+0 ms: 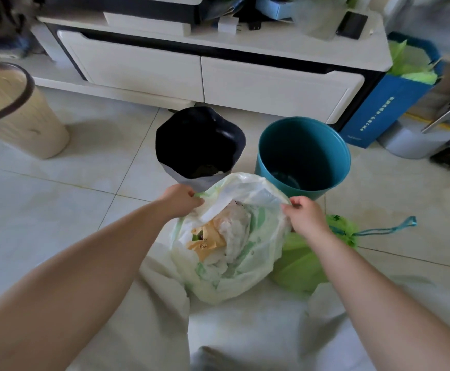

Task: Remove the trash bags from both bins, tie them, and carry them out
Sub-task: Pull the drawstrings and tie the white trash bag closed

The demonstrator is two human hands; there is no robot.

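Two bins stand side by side on the tiled floor: a black bin (199, 145) and, to its right, a teal bin (302, 156) with no liner. Two trash bags lie nearer the person: a pale translucent bag (234, 253), open-mouthed and full of paper scraps, and a green drawstring bag (302, 263) touching its right side. Both arms reach forward. The left hand (179, 199) and right hand (302, 216) each pinch the pale bag's rim, holding it apart.

Open bag (234, 253) before two bins (302, 153) (side by side) — cabinet (218, 73) behind.
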